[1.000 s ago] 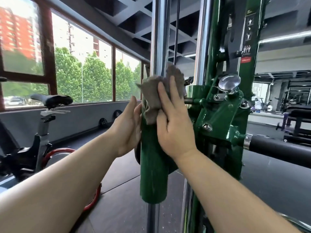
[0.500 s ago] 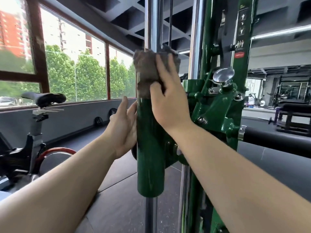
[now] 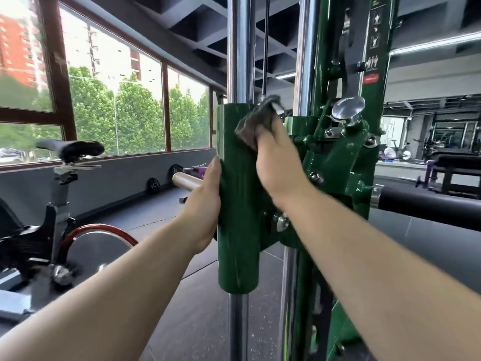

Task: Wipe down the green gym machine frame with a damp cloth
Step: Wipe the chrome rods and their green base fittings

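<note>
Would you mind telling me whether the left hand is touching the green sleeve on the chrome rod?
Touching. The head view shows the left hand pressed against the green sleeve, thumb along its edge, no gap.

No word or number can be made out. A black sticker (image 3: pixel 374 35) runs down the upright of the green frame (image 3: pixel 321 74) and carries white pictograms. These are a standing figure near the top, a small mark under it, a figure with both arms raised, and lower down a row of small figures side by side. Pale writing at the sticker's top end is too small to read. Just below the sticker sits a red label (image 3: pixel 371 78), and its pale lettering is also illegible.
</note>
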Motion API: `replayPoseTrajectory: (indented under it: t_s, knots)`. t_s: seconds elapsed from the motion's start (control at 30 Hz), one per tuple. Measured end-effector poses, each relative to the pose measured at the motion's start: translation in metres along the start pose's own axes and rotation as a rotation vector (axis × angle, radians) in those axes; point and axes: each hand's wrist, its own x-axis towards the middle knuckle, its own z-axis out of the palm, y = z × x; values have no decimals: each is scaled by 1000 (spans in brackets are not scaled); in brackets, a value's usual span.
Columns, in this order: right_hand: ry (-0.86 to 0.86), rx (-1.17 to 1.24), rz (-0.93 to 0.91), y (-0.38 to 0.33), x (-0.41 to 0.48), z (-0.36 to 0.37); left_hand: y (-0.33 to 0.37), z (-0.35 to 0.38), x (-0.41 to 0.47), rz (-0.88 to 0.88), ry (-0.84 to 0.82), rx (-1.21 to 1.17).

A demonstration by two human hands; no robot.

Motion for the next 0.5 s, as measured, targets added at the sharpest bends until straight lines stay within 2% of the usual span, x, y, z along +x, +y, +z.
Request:
replayPoseTrajectory:
  t_s: [0.1, 0.2, 0.27, 0.33, 0.4, 0.5]
  knots:
    - [41, 28, 3, 0, -4, -1, -1, 1, -4, -11, 39, 82]
    - [72, -22, 121, 37, -63, 9, -1, 1, -5, -12, 64, 114]
    - [9, -74, 251, 69, -108, 10, -4, 1, -3, 1, 66, 101]
    - [-69, -147, 305, 85, -137, 6, -8, 2, -4, 1, 70, 92]
    - [-44, -212, 241, 82, -127, -1, -7, 4, -7, 13, 84, 129]
    - [93, -241, -8, 38, -52, -6, -14, 1, -4, 3, 78, 132]
